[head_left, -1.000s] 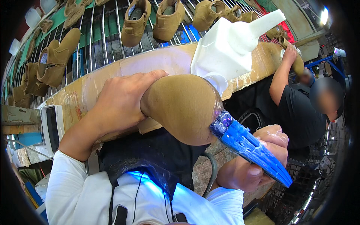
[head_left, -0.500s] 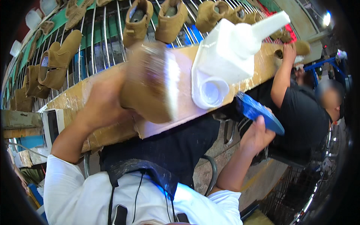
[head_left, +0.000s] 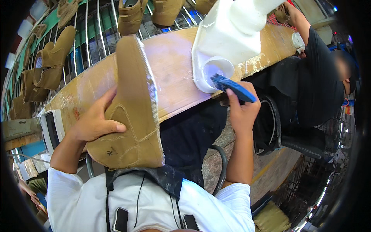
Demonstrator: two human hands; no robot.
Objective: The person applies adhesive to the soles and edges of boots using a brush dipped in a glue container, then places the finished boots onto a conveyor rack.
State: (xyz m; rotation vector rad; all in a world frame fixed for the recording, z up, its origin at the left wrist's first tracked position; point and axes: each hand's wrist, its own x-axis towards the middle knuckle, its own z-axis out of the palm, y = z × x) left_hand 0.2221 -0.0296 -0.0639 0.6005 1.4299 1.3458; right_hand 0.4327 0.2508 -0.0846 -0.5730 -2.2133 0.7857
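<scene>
My left hand (head_left: 96, 119) is wrapped round a tan suede boot (head_left: 133, 87), thumb on its stitched side. The boot is tipped on its side, toe away from me and shaft toward my apron, with its pale, rough underside edge facing right. In my right hand (head_left: 245, 111), pinched between thumb and fingers, is a blue-handled brush (head_left: 239, 89). Its dark tip reaches over the round white cup (head_left: 228, 72) at the front of a white plastic dispenser (head_left: 241, 38). Whether the tip touches what is inside the cup, I cannot tell.
The cardboard-covered bench (head_left: 177, 50) curves across in front of me, with a metal-barred rack (head_left: 99, 31) behind it. Several tan boots (head_left: 54, 63) stand on the rack. A co-worker in black (head_left: 319, 77) sits at the right, an arm reaching toward the rack. A small white container (head_left: 298, 42) lies nearby.
The boot has come nearer me and turned, toe now pointing away and underside edge right. The brush has moved left, its tip now at the cup. The co-worker's arm has shifted.
</scene>
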